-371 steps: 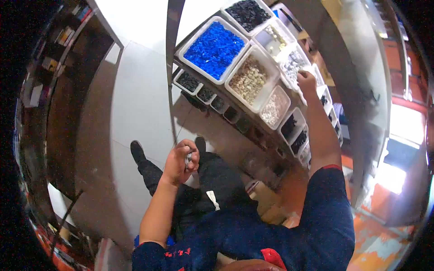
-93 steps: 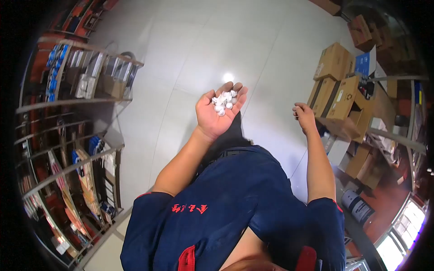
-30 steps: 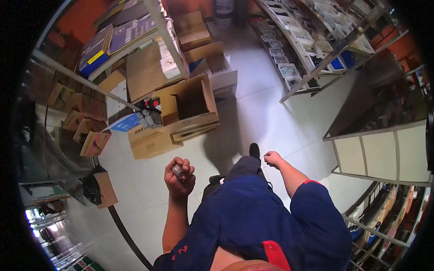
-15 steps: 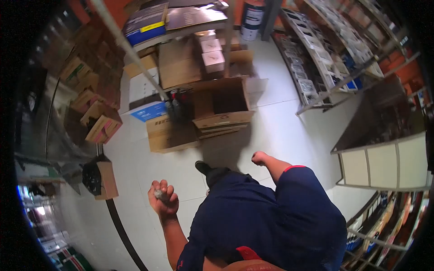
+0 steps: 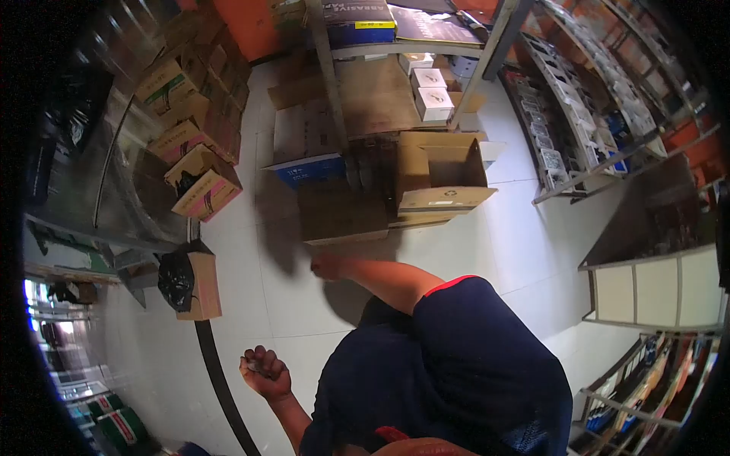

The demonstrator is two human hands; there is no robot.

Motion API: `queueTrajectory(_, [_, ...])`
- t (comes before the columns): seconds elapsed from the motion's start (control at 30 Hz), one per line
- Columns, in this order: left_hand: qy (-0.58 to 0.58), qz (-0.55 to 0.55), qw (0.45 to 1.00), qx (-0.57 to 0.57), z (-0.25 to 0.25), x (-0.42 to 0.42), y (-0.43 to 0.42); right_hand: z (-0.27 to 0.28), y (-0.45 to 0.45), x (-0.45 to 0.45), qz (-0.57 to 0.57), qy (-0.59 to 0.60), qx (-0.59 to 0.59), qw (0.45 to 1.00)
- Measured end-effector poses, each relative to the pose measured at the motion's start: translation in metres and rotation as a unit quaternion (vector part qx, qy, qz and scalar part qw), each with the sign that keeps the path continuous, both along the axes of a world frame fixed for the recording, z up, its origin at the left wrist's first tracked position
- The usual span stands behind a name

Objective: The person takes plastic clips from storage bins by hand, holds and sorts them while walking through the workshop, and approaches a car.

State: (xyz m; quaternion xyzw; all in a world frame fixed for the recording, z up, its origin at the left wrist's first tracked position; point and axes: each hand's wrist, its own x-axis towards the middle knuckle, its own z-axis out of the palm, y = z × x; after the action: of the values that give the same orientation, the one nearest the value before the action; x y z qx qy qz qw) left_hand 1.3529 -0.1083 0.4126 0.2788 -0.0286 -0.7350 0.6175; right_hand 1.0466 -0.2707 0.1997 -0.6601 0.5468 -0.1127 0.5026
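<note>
My left hand [image 5: 266,372] is at the lower left, above the white floor, with its fingers curled around a small grey object [image 5: 256,367]. Only a bit of that object shows, so its kind is unclear. My right hand [image 5: 325,266] reaches across in front of my body, its fingers closed in a fist. Whether anything is inside the fist is hidden. Just beyond it stands a low cardboard box [image 5: 346,219]; the hand appears apart from it. An open cardboard box [image 5: 445,199] is farther right.
Ahead stands a metal shelf [image 5: 411,52] bearing an abrasive paper box [image 5: 361,17], with small white boxes [image 5: 434,104] below. Stacked cartons [image 5: 171,83] line the left. A carton with a black bag [image 5: 204,285] sits beside the floor's dark strip. Racks of trays [image 5: 559,99] stand right.
My right hand has swung left across my body toward the low box. My left hand has moved slightly down and left, still closed. The view has turned left, so the shelf appears farther right.
</note>
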Motion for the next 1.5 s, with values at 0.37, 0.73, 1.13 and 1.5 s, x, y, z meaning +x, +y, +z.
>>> queueTrajectory(0.37, [0.050, -0.175, 0.981, -0.061, -0.009, 0.237, -0.015, -0.158, 0.232, 0.051, -0.228, 0.322, 0.045, 0.918])
queueTrajectory(0.73, [0.018, -0.149, 0.989, 0.000, -0.002, 0.443, -0.056, -0.128, 0.452, 0.208, -0.389, 0.167, 0.483, 0.766])
queueTrajectory(1.13, [-0.014, 0.172, 0.984, -0.040, -0.011, 0.797, 0.027, -0.113, -0.130, 0.609, -0.109, 0.029, 0.077, 0.991])
queueTrajectory(1.5, [0.104, 0.420, 0.901, -0.028, -0.059, 1.145, 0.149, -0.008, -0.135, 1.228, 0.322, 0.111, 0.148, 0.929])
